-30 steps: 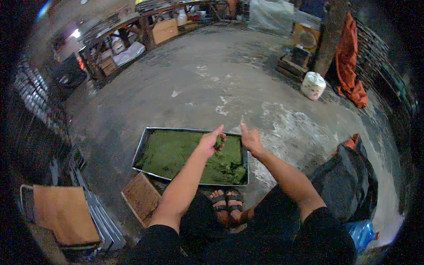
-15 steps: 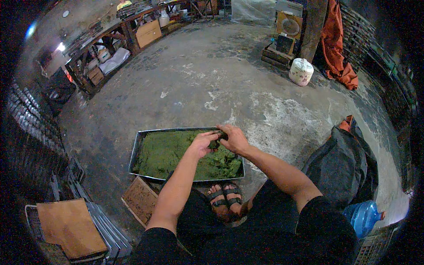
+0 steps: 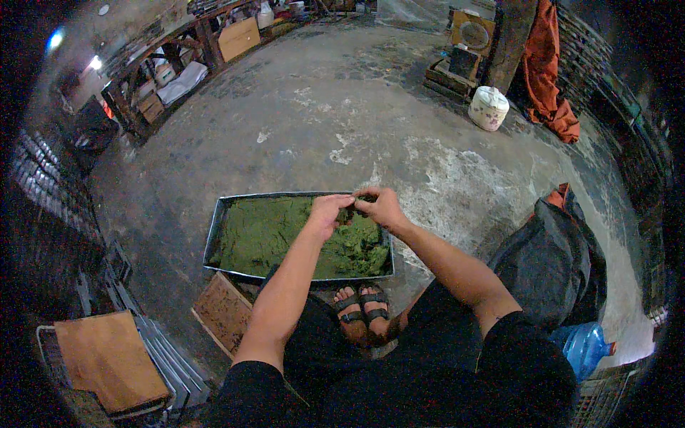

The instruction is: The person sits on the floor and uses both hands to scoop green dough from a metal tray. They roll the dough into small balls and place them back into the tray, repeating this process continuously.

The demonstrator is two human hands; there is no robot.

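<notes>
Both hands are together over the back right part of a shallow metal tray (image 3: 210,228) on the floor, filled with green, paste-like material (image 3: 264,239) that is lumpy at its right end. My left hand (image 3: 330,212) has its fingers curled toward the right one, around a dark green clump (image 3: 349,216) largely hidden by the fingers. My right hand (image 3: 382,207) is bent over the same clump, thumb and fingers closed on it. My sandalled feet (image 3: 360,310) are at the tray's near edge.
A wooden board (image 3: 217,307) leans by the tray. At lower left are stacked metal trays and a brown board (image 3: 107,357). To the right lie a dark tarp (image 3: 542,257) and blue jug (image 3: 581,349). A white container (image 3: 489,107) stands near a post; cluttered shelving (image 3: 200,50) lines the back.
My right hand, apart with its index finger extended a second ago, has come in against my left hand and closed over the clump. The camera view has also shifted slightly.
</notes>
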